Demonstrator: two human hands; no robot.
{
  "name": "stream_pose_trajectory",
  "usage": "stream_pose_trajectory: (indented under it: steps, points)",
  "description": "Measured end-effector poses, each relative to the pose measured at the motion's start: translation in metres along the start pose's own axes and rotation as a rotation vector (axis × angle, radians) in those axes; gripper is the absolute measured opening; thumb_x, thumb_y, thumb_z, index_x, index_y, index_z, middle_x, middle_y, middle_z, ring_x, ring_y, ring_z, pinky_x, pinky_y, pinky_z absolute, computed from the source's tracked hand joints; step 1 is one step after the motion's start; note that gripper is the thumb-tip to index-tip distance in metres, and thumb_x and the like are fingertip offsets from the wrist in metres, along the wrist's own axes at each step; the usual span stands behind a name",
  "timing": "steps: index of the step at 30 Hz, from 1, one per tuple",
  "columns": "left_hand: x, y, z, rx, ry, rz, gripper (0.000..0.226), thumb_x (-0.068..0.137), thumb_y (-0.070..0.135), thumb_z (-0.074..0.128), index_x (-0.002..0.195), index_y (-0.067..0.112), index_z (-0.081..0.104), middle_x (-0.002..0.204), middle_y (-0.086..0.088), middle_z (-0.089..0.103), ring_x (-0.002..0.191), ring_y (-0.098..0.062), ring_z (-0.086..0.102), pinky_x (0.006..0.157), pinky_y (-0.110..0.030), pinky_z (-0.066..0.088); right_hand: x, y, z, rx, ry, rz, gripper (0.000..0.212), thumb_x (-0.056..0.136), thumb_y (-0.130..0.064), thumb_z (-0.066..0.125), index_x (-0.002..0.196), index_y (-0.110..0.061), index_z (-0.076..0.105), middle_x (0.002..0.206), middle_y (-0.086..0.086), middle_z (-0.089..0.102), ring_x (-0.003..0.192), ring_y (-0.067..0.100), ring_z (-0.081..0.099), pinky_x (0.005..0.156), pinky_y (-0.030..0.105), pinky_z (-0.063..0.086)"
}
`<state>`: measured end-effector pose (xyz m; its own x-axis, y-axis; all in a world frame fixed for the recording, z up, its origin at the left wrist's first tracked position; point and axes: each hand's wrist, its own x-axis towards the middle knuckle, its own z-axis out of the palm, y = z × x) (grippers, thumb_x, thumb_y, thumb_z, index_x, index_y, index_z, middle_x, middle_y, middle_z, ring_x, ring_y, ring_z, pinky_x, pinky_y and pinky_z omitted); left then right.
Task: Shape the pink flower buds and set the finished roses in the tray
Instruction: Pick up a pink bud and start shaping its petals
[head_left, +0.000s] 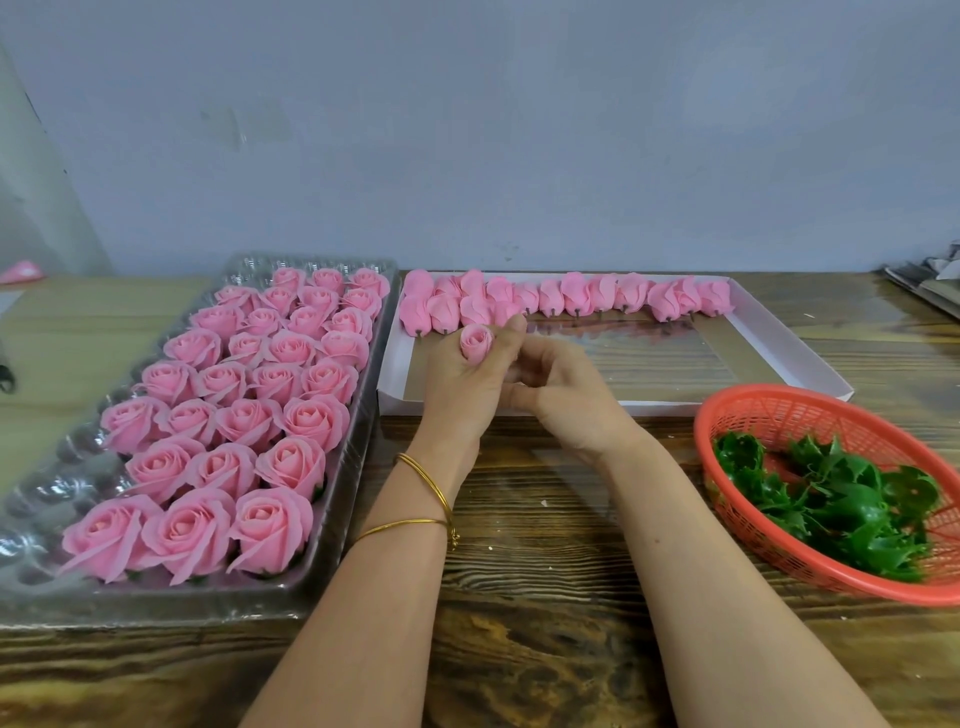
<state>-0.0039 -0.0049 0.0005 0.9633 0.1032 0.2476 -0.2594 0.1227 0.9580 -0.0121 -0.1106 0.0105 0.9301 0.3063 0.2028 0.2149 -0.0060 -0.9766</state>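
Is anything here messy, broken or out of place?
Nothing looks damaged. Only the pink buds at the left end of the white box are bunched in a heap, while the rest form a single row.

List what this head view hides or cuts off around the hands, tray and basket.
Head view:
- Bud: base wrapped inside the left hand.
- Right hand: fingertips curled under the palm; grip unclear.
- Orange basket: far side cut by the right edge.
- Clear tray: near-left corner cut by the left edge, cups glare-blurred.

Head-worn view, forward-down, close.
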Motion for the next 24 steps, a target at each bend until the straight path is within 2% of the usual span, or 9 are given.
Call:
stream_pose_trajectory:
  steps: [4,6,9,11,14,16,18,21,24]
  points:
    - [0.0004,0.0,-0.0001,-0.018,0.025,-0.004,0.03,0.09,0.033,0.065,0.084,0.003,0.069,0.077,-0.007,0.071,0.077,-0.017,0.071,0.064,-0.022,0.056,-0.0001,0.0007,0.0003,-0.003,-0.001,0.006,0.028,0.084,0.014,0.059,0.099,-0.008,0.068,0.089,0.013,0.065,0.091,0.024,0.062,0.099,0.054,0.049]
    - [0.0,0.0,0.0009,-0.022,0.026,-0.023,0.035,0.091,0.036,0.064,0.087,0.002,0.068,0.081,-0.011,0.072,0.078,-0.017,0.072,0.064,-0.022,0.056,0.0005,0.0006,0.0001,-0.003,0.005,0.011,0.027,0.083,0.015,0.062,0.1,-0.005,0.067,0.09,0.016,0.066,0.091,0.024,0.063,0.093,0.047,0.055]
    - [-0.0003,0.0003,0.0024,-0.054,0.03,-0.072,0.028,0.092,0.039,0.061,0.079,0.017,0.072,0.079,-0.006,0.073,0.077,-0.016,0.073,0.064,-0.024,0.057,0.0008,-0.0008,-0.0001,-0.028,0.023,0.005,0.035,0.075,0.017,0.068,0.095,-0.012,0.065,0.082,0.002,0.067,0.079,0.01,0.066,0.076,0.025,0.055]
    - [0.0003,0.0007,0.0032,-0.049,0.047,-0.097,0.028,0.092,0.042,0.06,0.077,0.022,0.072,0.083,-0.011,0.073,0.081,-0.02,0.073,0.07,-0.03,0.06,0.0014,-0.0011,0.0012,-0.063,0.045,-0.007,0.037,0.073,0.017,0.07,0.094,-0.012,0.063,0.081,-0.001,0.065,0.074,0.007,0.064,0.074,0.022,0.054]
    - [0.0006,0.0015,0.0034,-0.034,0.053,-0.092,0.03,0.092,0.044,0.059,0.081,0.018,0.071,0.089,-0.015,0.072,0.087,-0.023,0.071,0.077,-0.034,0.059,0.0027,-0.0003,0.0026,-0.08,0.067,-0.018,0.035,0.074,0.017,0.07,0.088,-0.012,0.059,0.085,0.006,0.062,0.079,0.016,0.062,0.074,0.024,0.054]
    - [-0.0002,0.0031,0.0035,-0.04,0.047,-0.09,0.03,0.092,0.043,0.06,0.073,0.024,0.072,0.081,-0.007,0.073,0.083,-0.018,0.072,0.071,-0.026,0.059,0.0033,0.0005,0.0016,-0.071,0.069,-0.02,0.035,0.075,0.018,0.068,0.086,-0.015,0.059,0.085,0.007,0.062,0.08,0.017,0.062,0.073,0.026,0.054]
    - [-0.0007,0.0036,0.0031,-0.038,0.041,-0.079,0.03,0.092,0.042,0.06,0.073,0.023,0.073,0.077,-0.002,0.073,0.08,-0.015,0.072,0.067,-0.024,0.058,0.0032,0.002,0.0004,-0.086,0.06,-0.017,0.032,0.078,0.015,0.067,0.093,-0.012,0.063,0.087,0.006,0.064,0.083,0.018,0.063,0.076,0.03,0.055]
    - [-0.001,0.0037,0.0021,-0.02,0.03,-0.053,0.033,0.092,0.039,0.061,0.087,0.008,0.071,0.086,-0.011,0.073,0.086,-0.021,0.071,0.077,-0.035,0.06,0.0034,0.0027,-0.0004,-0.073,0.041,-0.003,0.034,0.081,0.013,0.065,0.104,-0.012,0.066,0.09,0.004,0.068,0.089,0.021,0.064,0.088,0.04,0.056]
    - [-0.0013,0.0038,0.0014,-0.018,0.012,-0.036,0.033,0.092,0.036,0.062,0.09,0.004,0.071,0.09,-0.015,0.072,0.09,-0.025,0.071,0.082,-0.041,0.059,0.0023,0.0016,-0.0016,-0.056,0.011,-0.01,0.035,0.081,0.012,0.065,0.101,-0.016,0.069,0.087,-0.001,0.071,0.088,0.015,0.066,0.091,0.039,0.055]
